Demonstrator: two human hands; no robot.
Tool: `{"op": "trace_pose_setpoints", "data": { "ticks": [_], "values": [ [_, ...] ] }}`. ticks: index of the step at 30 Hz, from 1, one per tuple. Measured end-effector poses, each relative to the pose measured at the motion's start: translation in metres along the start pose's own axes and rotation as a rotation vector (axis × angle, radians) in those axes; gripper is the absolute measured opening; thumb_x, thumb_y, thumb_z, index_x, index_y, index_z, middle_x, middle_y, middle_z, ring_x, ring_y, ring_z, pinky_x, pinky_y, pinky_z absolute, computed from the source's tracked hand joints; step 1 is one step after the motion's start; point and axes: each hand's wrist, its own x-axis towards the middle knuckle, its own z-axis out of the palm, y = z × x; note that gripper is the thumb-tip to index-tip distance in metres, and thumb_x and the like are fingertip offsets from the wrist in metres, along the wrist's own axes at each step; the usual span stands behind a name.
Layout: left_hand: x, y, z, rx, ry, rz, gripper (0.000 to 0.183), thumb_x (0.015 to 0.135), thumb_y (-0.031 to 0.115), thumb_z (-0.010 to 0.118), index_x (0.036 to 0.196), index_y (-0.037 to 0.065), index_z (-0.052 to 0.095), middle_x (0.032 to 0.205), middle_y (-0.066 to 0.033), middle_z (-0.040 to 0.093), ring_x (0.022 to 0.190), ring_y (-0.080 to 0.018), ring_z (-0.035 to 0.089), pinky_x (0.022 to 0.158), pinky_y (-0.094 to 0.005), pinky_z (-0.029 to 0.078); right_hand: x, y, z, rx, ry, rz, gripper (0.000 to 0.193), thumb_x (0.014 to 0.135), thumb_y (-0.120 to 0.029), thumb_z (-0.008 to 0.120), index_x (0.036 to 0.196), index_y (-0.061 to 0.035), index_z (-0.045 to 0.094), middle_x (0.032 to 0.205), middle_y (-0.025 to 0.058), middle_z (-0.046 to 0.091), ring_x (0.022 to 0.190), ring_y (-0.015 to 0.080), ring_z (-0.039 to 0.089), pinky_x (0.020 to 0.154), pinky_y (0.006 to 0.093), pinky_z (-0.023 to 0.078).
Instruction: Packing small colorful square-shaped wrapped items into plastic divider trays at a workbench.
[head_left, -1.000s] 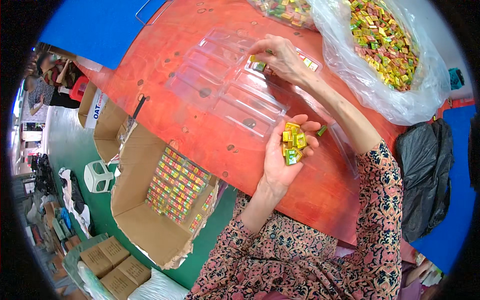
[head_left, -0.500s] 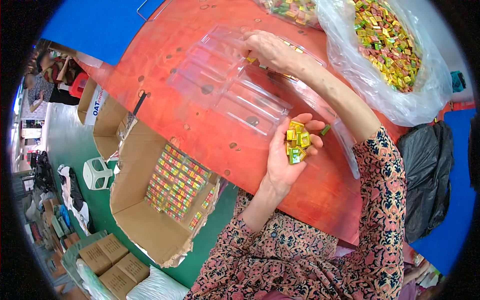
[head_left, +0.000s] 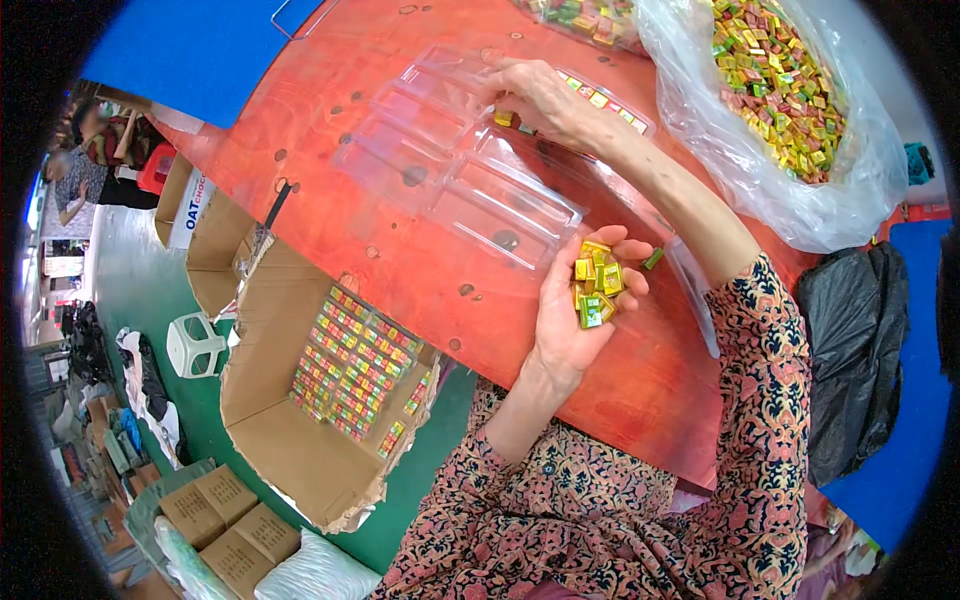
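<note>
In my left hand (head_left: 572, 325), palm up with the fingers curled in, lie several small wrapped candies (head_left: 597, 285), yellow and green. Another green candy (head_left: 653, 259) is just beyond those fingertips. A clear plastic tray (head_left: 505, 215) with long molded channels lies on the red table. Over the tray's far right part, my right hand (head_left: 540, 100) points down with its fingers bent together. What its fingertips hold, if anything, is hidden. Yellow and green candies (head_left: 504, 118) show right under it. Beyond that hand, a filled row of candies (head_left: 605, 100) lies in clear plastic.
A large clear bag (head_left: 690, 130) heaped with loose candies stands at the far right of the red table (head_left: 390, 250). Below the table's left edge, an open cardboard box (head_left: 265, 350) holds filled trays (head_left: 355, 365). A black plastic bag (head_left: 850, 350) lies at the right.
My right hand has shifted very slightly over the tray, and more of the filled row beyond it shows. My left hand stays in place with its candies.
</note>
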Motion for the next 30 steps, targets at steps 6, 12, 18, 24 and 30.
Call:
{"op": "trace_pose_setpoints", "data": {
  "ticks": [6, 12, 18, 24, 30],
  "values": [
    [0.000, 0.000, 0.001, -0.008, 0.010, -0.002, 0.042, 0.093, 0.035, 0.033, 0.111, 0.001, 0.051, 0.103, -0.0188, 0.058, 0.074, -0.0244, 0.062, 0.056, -0.0283, 0.054, -0.008, -0.008, -0.017, -0.093, 0.073, 0.204, 0.018, 0.075, -0.012, 0.061, 0.087, 0.0008, 0.062, 0.078, 0.0176, 0.060, 0.078, 0.0310, 0.059, 0.069, 0.0367, 0.045],
    [0.000, -0.001, 0.001, -0.009, 0.009, -0.006, 0.042, 0.093, 0.034, 0.033, 0.111, 0.001, 0.051, 0.103, -0.0195, 0.058, 0.074, -0.0248, 0.062, 0.056, -0.0286, 0.054, -0.015, -0.013, -0.013, -0.105, -0.008, 0.237, 0.026, 0.071, -0.018, 0.066, 0.087, 0.0018, 0.062, 0.076, 0.0175, 0.061, 0.073, 0.0303, 0.060, 0.066, 0.0377, 0.046],
    [0.000, 0.000, 0.001, 0.020, 0.018, -0.015, 0.040, 0.093, 0.033, 0.035, 0.113, 0.002, 0.051, 0.104, -0.0183, 0.057, 0.075, -0.0259, 0.057, 0.055, -0.0288, 0.050, -0.017, -0.007, -0.004, -0.247, 0.089, 0.126, 0.024, 0.070, -0.016, 0.065, 0.087, 0.0010, 0.063, 0.073, 0.0156, 0.061, 0.070, 0.0271, 0.061, 0.063, 0.0356, 0.046],
    [0.000, -0.001, 0.000, 0.022, 0.017, 0.010, 0.042, 0.093, 0.035, 0.033, 0.111, 0.001, 0.051, 0.101, -0.0190, 0.059, 0.073, -0.0244, 0.062, 0.055, -0.0281, 0.054, -0.010, -0.016, -0.022, 0.118, 0.115, 0.453, 0.018, 0.068, -0.015, 0.066, 0.074, 0.0022, 0.064, 0.066, 0.0177, 0.062, 0.064, 0.0298, 0.061, 0.060, 0.0371, 0.047],
    [0.001, -0.001, 0.000, 0.007, 0.008, -0.004, 0.042, 0.093, 0.035, 0.034, 0.111, 0.001, 0.051, 0.102, -0.0189, 0.058, 0.074, -0.0244, 0.062, 0.056, -0.0283, 0.054, -0.007, -0.013, -0.017, 0.005, 0.083, 0.366, 0.017, 0.068, -0.014, 0.065, 0.075, 0.0017, 0.063, 0.070, 0.0183, 0.062, 0.068, 0.0311, 0.061, 0.064, 0.0388, 0.047]
  ]
}}
